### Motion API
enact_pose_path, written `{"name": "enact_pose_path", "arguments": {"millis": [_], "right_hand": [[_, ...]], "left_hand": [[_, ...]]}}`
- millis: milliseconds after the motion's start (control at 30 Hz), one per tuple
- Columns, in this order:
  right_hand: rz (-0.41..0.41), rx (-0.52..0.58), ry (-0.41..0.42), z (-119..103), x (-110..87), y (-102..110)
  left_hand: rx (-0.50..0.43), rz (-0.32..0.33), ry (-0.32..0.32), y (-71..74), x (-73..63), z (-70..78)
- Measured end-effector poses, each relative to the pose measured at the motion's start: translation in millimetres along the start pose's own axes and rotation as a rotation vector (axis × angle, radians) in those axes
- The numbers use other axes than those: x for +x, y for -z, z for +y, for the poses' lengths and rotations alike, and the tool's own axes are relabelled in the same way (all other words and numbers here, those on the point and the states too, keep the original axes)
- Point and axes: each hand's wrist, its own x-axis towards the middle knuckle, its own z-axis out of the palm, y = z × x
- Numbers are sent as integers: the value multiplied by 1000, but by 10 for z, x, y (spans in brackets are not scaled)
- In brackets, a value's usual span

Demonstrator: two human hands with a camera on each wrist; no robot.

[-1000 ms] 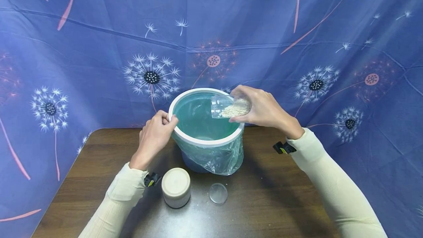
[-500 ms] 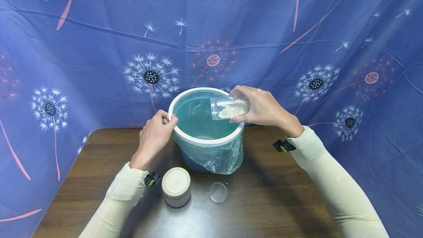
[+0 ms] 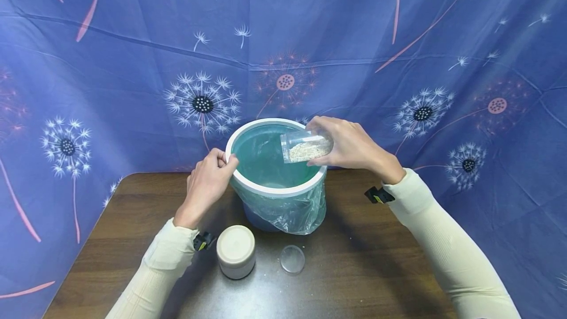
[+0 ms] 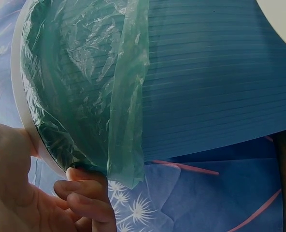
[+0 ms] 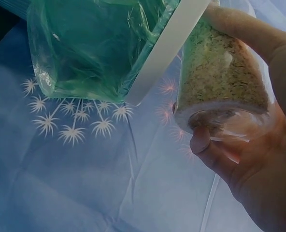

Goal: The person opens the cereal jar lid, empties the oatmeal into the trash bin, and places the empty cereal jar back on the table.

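Note:
A blue trash bin [image 4: 215,82] with a white rim [image 3: 275,191] stands on the table, lined with a thin green plastic bag [image 3: 292,208] that is folded down outside. My left hand [image 3: 209,181] grips the rim at its left side, thumb on top and fingers curled below. Over the bin's right side, my right hand [image 3: 352,144] holds a clear plastic jar [image 3: 287,149] lying nearly on its side, mouth toward the left. Pale flakes [image 3: 308,151] like oats lie along its lower wall. In the right wrist view the fingers [image 5: 201,140] wrap round the jar's base.
A beige lidded canister [image 3: 236,251] stands in front of the bin on the wooden table [image 3: 363,265]. To its right lies a round clear lid [image 3: 292,259], with small crumbs nearby. Blue dandelion-print cloth [image 3: 146,87] hangs close behind the bin.
The jar has tipped slightly, its mouth end lower than before, and the flakes inside have slid toward the mouth. My left hand stays on the rim.

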Motion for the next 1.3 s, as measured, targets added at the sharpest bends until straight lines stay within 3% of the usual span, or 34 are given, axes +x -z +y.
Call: {"name": "enact_pose_path", "arguments": {"millis": [1300], "right_hand": [[-37,-46,18,-9,28,19]], "left_hand": [[-9,8,4,-9,0,0]]}}
